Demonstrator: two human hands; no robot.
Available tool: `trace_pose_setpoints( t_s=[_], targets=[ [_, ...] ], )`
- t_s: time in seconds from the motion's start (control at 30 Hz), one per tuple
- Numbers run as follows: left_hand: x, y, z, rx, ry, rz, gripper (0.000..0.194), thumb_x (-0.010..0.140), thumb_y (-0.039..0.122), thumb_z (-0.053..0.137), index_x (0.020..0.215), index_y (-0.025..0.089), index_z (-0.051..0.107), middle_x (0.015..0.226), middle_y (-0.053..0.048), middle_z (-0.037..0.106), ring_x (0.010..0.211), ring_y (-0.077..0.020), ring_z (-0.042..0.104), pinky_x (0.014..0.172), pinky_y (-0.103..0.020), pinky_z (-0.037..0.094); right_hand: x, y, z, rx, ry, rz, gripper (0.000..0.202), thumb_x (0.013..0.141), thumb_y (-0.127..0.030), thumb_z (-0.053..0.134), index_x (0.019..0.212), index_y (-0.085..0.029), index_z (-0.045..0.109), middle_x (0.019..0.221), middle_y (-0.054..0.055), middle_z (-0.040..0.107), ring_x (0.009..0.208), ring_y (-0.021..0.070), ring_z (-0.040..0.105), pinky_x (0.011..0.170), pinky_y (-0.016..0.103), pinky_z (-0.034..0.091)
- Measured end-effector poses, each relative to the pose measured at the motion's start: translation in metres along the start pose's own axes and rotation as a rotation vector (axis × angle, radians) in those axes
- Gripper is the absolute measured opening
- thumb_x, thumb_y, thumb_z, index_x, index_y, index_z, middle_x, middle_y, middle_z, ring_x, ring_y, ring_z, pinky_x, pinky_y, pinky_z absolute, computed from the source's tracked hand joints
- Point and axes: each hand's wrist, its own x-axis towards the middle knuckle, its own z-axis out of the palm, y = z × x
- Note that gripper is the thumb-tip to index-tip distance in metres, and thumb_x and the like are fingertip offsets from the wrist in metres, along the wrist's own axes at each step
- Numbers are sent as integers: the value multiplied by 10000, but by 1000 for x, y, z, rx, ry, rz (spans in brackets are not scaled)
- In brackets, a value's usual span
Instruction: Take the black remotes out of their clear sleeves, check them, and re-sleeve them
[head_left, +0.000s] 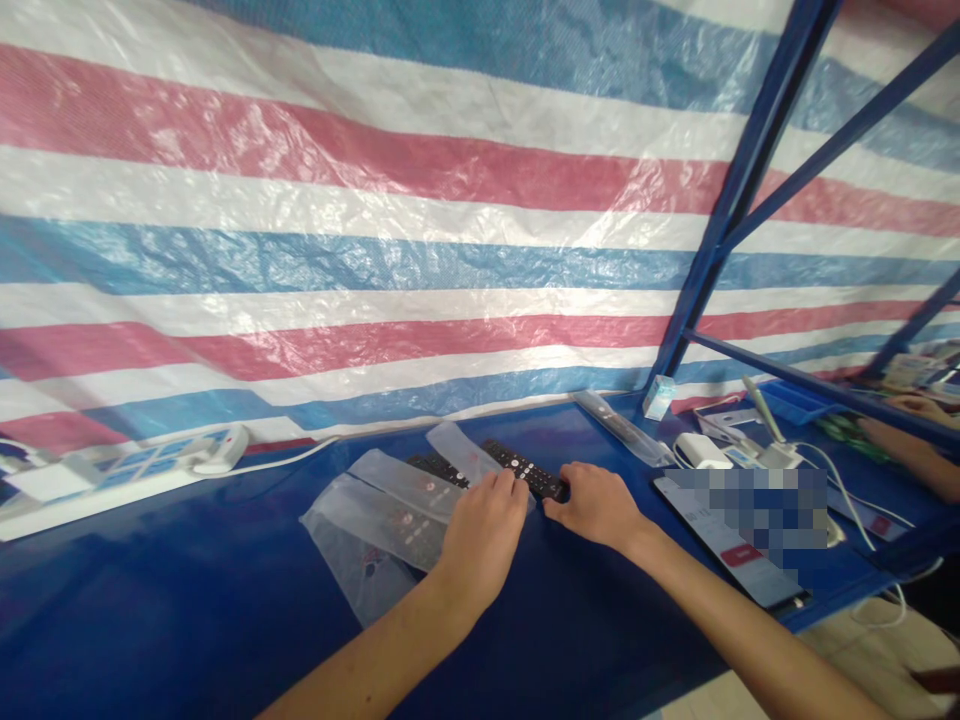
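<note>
Several black remote controls and clear plastic sleeves [394, 505] lie overlapped on the blue table [225, 590]. My left hand [487, 535] rests on the sleeves near their right side, its fingers bent and pressed together; what lies under the fingertips is hidden. A bare black remote control [521, 466] slants at the right of the group, its upper part uncovered. The lower right end of that remote is between the thumb and fingers of my right hand [596, 503].
A sleeved remote [619, 428] and a small box [659, 398] lie toward the back. On the right are a tablet [731, 540], white chargers [701, 451] and cables. A power strip [127, 475] is at left. Another person's hand [919, 410] shows beyond the blue frame [720, 220].
</note>
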Motion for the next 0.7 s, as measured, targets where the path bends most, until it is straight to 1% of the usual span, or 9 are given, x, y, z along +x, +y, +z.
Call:
trace_pose_setpoints(
  t_s=[0.07,0.13,0.2,0.3,0.4,0.5,0.6,0.7],
  targets=[
    [-2,7,4,-11,15,56,247,906,71,385,1000,169,591,968,-66,603,947,-211,596,801,-332,524,-10,11,-4,-53,-29,53,278,787,-409,533,852,-169,657,885,109,702,880,256,662,675,300,415],
    [-4,16,10,-22,2,103,246,908,76,396,1025,175,587,962,-62,603,929,-205,602,786,-330,534,-18,20,-7,-93,-69,93,311,790,-428,531,875,-160,665,892,118,704,890,270,666,685,307,422],
    [-6,24,17,-27,-51,123,245,905,74,409,1044,166,589,969,-68,610,919,-207,611,773,-334,542,-23,26,-10,-109,-97,113,350,798,-455,527,891,-151,673,909,127,705,896,280,668,692,314,429],
    [-7,31,28,-19,-148,115,253,891,46,420,1045,132,601,996,-93,623,932,-216,618,769,-336,547,-25,28,-10,-107,-97,127,395,802,-488,530,906,-139,683,935,142,705,908,293,667,702,326,435],
    [-8,32,31,-13,-186,98,272,879,21,419,1049,114,610,1019,-111,629,956,-222,618,781,-340,545,-24,29,-9,-73,-82,149,391,795,-498,536,875,-148,692,901,143,712,893,299,670,683,328,431],
    [-7,31,29,-30,-186,63,282,882,24,412,1039,127,622,1015,-107,629,960,-222,620,780,-343,543,-32,35,-8,-16,-64,162,356,788,-497,539,798,-174,688,841,122,719,853,282,676,644,306,412],
    [-5,29,26,-67,-172,17,296,892,33,390,1040,140,624,1019,-100,622,985,-219,612,798,-337,533,-51,48,-9,63,-43,161,323,782,-494,556,756,-193,670,813,89,718,810,255,676,615,288,392],
    [-3,25,25,-112,-157,10,314,888,20,375,1059,126,615,1058,-106,611,1028,-213,589,854,-324,505,-82,64,-11,129,37,163,317,775,-510,565,760,-208,661,761,52,705,743,225,670,589,277,388]
  ],
)
